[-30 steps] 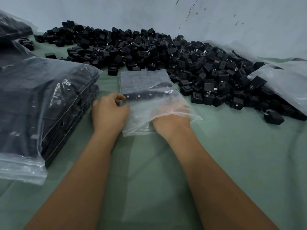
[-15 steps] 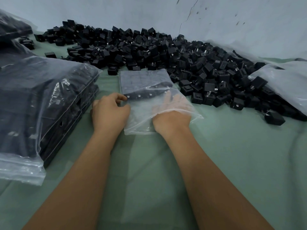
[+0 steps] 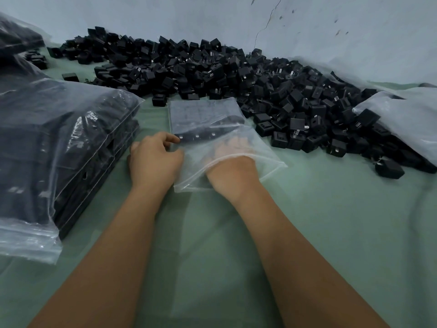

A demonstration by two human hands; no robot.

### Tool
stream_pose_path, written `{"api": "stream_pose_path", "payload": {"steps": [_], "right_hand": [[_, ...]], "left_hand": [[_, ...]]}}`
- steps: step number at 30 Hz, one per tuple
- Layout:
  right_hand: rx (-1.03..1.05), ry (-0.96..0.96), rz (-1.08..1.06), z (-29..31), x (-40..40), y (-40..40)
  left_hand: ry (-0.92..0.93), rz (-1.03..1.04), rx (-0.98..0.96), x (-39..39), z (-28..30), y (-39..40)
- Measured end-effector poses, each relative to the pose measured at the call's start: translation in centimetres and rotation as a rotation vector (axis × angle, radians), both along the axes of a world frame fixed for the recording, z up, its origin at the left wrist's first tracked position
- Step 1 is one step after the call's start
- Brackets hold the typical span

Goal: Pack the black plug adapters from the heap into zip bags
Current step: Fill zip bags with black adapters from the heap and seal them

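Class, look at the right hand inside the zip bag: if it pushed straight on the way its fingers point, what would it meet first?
Probably the row of black adapters already packed in the zip bag; the right hand points at them, though the plastic blurs the gap.

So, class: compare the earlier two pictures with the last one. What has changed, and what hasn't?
Very little. The right hand stays inside the zip bag, its fingers shifting slightly against the adapters there. The left hand keeps pinching the bag's left edge. Nothing was picked up or let go. The heap and the packed bags on the left lie as before.
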State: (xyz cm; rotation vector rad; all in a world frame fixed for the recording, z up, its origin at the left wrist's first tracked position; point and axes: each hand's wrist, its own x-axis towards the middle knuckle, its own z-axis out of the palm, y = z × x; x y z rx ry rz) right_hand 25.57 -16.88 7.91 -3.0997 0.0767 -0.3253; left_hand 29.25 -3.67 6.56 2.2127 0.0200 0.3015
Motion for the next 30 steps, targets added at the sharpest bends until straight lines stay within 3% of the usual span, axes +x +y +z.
{"api": "stream_pose_path", "payload": {"steps": [4, 11, 19, 25, 30], "right_hand": [[0.205, -0.115, -0.115, -0.5, 0.6, 0.0], [0.234, -0.094, -0.216, -0.4, 1.2, 0.0], [0.124, -0.074, -0.253, -0.5, 2.1, -0.8], [0.242, -0.066, -0.243, -0.9, 2.3, -1.2], [-0.012, -0.084, -0.201, -0.7, 2.8, -1.3]], "left_hand": [[-0.001, 0.001, -0.005, 0.0, 0.0, 0.0], [-0.002, 0.003, -0.023, 0.0, -0.1, 0.0], [-0.002, -0.033, -0.071, 0.0, 0.0, -0.3], [-0.006, -0.038, -0.056, 0.0, 0.1, -0.5], [0.008, -0.05, -0.071, -0.1, 0.2, -0.4]]}}
